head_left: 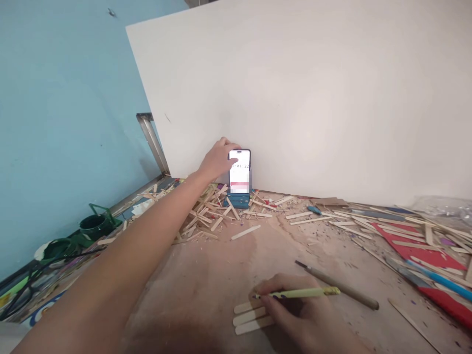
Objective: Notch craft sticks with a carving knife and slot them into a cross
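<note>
Head: 3 sticks [250, 316] partly hidden

A smartphone [241, 173] with dark edges and a lit white screen is standing upright in a blue stand [238, 200]; its screen is showing digits, partly covered by the left hand [218, 158], and a red bar. A slender yellow pencil [300, 293] with dark markings is resting nearly level in the right hand [304, 314], its tip pointing left. Three flat, pale wooden sticks [250, 316] with rounded ends are lying side by side on the table [199, 280], their right parts being hidden.
</note>
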`<control>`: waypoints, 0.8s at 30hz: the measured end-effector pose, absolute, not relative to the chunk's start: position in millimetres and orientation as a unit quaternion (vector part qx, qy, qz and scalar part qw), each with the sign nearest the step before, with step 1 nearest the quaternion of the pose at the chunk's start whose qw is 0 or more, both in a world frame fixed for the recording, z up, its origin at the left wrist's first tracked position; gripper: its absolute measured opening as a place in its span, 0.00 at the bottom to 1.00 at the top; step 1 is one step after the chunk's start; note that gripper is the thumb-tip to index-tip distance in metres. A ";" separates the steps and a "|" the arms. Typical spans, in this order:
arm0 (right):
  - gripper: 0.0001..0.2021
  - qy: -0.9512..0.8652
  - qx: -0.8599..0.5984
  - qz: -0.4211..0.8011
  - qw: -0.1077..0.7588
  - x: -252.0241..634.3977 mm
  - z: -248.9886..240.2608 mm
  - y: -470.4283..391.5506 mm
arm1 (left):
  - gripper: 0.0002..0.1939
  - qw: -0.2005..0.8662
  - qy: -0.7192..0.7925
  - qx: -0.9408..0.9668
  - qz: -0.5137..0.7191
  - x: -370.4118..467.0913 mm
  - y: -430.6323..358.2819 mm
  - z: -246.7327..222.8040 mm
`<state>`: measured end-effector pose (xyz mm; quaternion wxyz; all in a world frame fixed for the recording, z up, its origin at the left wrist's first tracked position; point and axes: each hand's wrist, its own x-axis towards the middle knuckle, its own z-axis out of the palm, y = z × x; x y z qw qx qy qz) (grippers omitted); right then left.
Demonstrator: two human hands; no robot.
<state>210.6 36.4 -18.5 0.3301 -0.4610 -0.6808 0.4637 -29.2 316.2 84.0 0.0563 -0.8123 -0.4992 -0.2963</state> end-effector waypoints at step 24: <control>0.14 -0.679 -0.466 0.463 0.328 208.5 -11.8 36.3 | 0.19 0.107 -0.558 -0.765 -0.305 -33.5 266.6 46.7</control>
